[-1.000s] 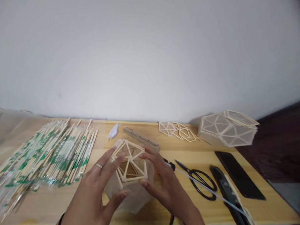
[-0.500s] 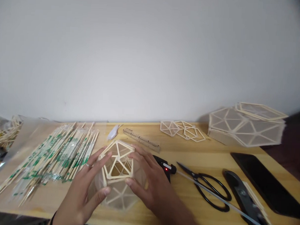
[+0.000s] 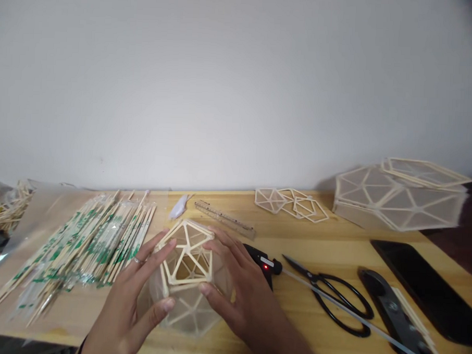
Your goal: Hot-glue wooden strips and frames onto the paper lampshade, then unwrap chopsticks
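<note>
Two hands (image 3: 123, 297) (image 3: 246, 289) holding one stick-framed polyhedron (image 3: 193, 311); one ruler (image 3: 224, 219) behind.

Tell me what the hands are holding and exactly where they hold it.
The stick-framed structure, by the pentagonal frame at its top: the left hand at its left edge, the right hand at its right.

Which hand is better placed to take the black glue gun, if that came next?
Probably the right hand: the glue gun lies right beside it, partly hidden behind it. The left hand is across the stick-framed model, farther off. Both hands hold the model, so the right would need to let go.
</note>
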`<act>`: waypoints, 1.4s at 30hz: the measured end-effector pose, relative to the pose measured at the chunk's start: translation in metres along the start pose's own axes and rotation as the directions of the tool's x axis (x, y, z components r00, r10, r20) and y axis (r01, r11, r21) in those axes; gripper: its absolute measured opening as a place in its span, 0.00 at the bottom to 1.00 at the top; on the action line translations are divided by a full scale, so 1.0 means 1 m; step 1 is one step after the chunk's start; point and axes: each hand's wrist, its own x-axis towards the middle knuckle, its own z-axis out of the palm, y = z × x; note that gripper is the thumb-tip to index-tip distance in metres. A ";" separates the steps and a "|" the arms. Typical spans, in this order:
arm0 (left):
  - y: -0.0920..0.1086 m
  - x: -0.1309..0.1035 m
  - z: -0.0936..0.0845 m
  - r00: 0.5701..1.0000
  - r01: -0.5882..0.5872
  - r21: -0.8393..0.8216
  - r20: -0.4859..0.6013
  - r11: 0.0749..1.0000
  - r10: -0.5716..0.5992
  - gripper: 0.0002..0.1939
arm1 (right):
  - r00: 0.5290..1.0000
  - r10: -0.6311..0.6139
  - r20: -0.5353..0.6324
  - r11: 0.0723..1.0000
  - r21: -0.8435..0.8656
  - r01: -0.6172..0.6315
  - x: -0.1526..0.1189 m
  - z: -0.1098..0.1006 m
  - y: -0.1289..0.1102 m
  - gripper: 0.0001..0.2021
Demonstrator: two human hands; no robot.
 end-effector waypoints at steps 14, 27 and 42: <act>-0.020 -0.013 0.026 0.989 0.047 -0.201 -0.131 0.978 -0.075 0.42 | 0.985 0.163 -0.058 0.965 0.219 -0.147 -0.012 0.012 0.011 0.38; -0.013 -0.005 0.041 0.970 0.122 -0.422 -0.142 0.898 -0.198 0.36 | 0.987 0.158 -0.005 0.946 0.289 -0.149 -0.004 0.009 0.018 0.39; 0.022 0.006 0.054 0.912 0.170 -0.336 -0.304 0.927 -0.277 0.32 | 0.998 0.046 -0.036 0.994 0.098 -0.042 -0.007 0.018 0.023 0.41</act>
